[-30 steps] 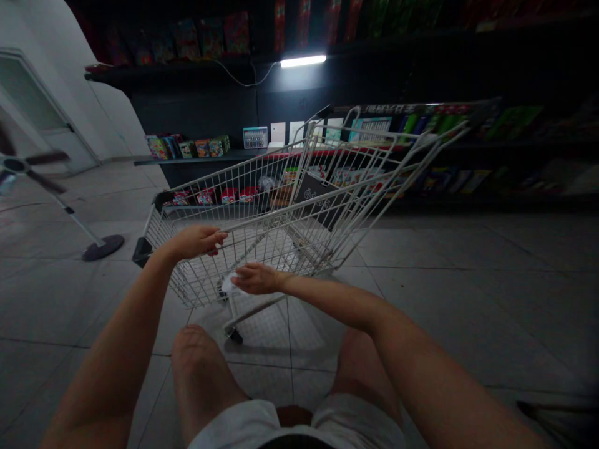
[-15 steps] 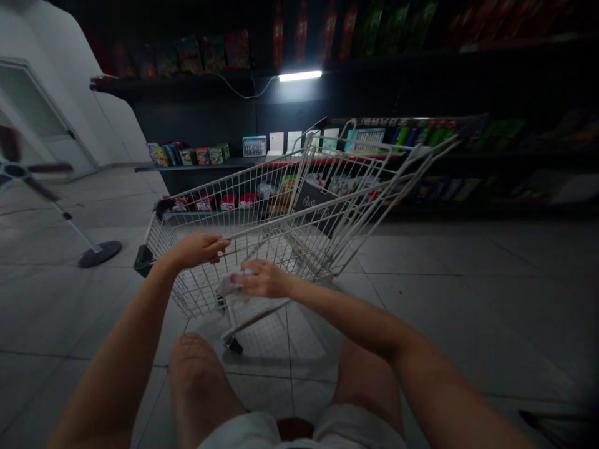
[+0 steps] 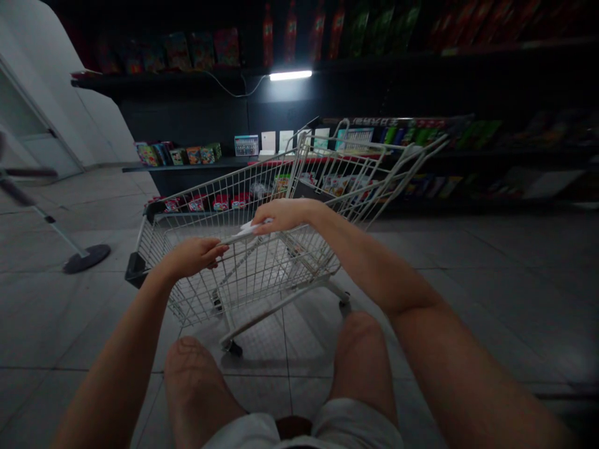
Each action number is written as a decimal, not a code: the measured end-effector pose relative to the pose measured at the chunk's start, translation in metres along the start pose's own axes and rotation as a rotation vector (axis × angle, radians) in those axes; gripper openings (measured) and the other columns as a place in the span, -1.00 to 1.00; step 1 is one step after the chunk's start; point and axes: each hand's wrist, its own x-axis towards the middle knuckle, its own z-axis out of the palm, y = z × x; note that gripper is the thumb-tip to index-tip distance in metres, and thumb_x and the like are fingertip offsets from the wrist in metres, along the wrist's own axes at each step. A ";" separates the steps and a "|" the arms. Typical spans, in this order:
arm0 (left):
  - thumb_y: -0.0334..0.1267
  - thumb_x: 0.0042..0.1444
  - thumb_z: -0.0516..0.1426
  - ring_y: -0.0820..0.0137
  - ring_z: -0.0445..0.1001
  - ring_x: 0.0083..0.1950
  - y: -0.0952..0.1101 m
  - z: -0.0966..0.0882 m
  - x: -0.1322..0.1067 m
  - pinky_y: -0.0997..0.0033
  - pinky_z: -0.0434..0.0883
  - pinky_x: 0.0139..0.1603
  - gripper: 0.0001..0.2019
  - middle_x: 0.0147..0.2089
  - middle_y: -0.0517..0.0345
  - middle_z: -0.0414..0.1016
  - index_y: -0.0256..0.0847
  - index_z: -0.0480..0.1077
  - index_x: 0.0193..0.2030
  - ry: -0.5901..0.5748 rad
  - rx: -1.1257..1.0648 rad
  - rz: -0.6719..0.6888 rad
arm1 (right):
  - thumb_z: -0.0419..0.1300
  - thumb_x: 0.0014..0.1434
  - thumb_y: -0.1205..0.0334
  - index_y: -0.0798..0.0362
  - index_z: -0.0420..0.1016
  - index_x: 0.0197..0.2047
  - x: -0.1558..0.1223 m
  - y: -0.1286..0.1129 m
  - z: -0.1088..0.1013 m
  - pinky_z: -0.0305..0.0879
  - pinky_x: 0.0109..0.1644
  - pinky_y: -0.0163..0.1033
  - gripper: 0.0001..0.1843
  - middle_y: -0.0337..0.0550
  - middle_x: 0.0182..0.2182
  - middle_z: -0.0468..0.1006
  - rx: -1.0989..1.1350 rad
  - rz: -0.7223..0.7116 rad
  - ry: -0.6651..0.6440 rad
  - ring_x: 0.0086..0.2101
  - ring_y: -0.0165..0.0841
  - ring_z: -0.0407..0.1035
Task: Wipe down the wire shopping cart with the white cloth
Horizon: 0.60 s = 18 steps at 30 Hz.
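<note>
- left hand (image 3: 198, 256) is gripping, left of centre
- right hand (image 3: 284, 214) is gripping near the centre
- left arm (image 3: 122, 343) and right arm (image 3: 397, 280) are slanting from the lower corners

The right hand (image 3: 282, 215) hides most of the white cloth (image 3: 250, 228), and together with its forearm covers much of the dark panel (image 3: 306, 190) inside the shopping cart (image 3: 262, 268). The left edge cuts off the pedestal fan (image 3: 65, 232) — its blades are blurred. Packages (image 3: 545, 182) at far right are too dim to identify.
</note>
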 end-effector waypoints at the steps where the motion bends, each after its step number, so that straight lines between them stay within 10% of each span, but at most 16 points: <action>1: 0.18 0.24 -0.15 0.38 0.54 -0.36 0.001 0.000 -0.001 0.42 0.34 -0.32 -0.53 -0.41 0.15 0.58 -0.15 0.33 -0.33 -0.002 0.000 -0.004 | 0.11 0.25 0.06 0.09 0.61 -0.26 0.003 0.002 -0.005 0.18 -0.25 -0.33 -0.68 -0.20 -0.41 0.52 0.054 0.004 -0.062 -0.38 -0.47 0.31; 7: 0.21 0.24 -0.17 0.35 0.54 -0.33 0.003 0.000 -0.006 0.41 0.33 -0.30 -0.51 -0.40 0.15 0.59 -0.14 0.32 -0.34 -0.004 0.031 -0.020 | 0.18 0.20 0.08 0.17 0.49 -0.52 0.011 -0.004 -0.007 0.05 -0.37 -0.33 -0.63 -0.34 -0.69 0.22 0.039 0.152 0.031 -0.57 -0.57 0.08; 15: 0.18 0.24 -0.16 0.36 0.54 -0.34 0.004 -0.002 -0.010 0.42 0.33 -0.31 -0.51 -0.39 0.14 0.61 -0.14 0.35 -0.32 0.002 0.037 -0.011 | 0.30 0.02 0.23 0.18 0.49 -0.33 0.007 0.005 -0.002 0.10 -0.42 -0.37 -0.82 -0.29 -0.53 0.41 0.259 0.251 0.077 -0.51 -0.54 0.21; 18: 0.18 0.25 -0.17 0.35 0.54 -0.33 0.005 -0.002 -0.011 0.41 0.33 -0.30 -0.51 -0.38 0.14 0.61 -0.14 0.34 -0.34 0.002 0.059 -0.015 | 0.30 -0.04 0.33 0.14 0.49 -0.06 0.012 0.013 -0.009 0.21 -0.36 -0.35 -0.59 -0.24 -0.41 0.50 0.207 0.274 0.147 -0.45 -0.49 0.29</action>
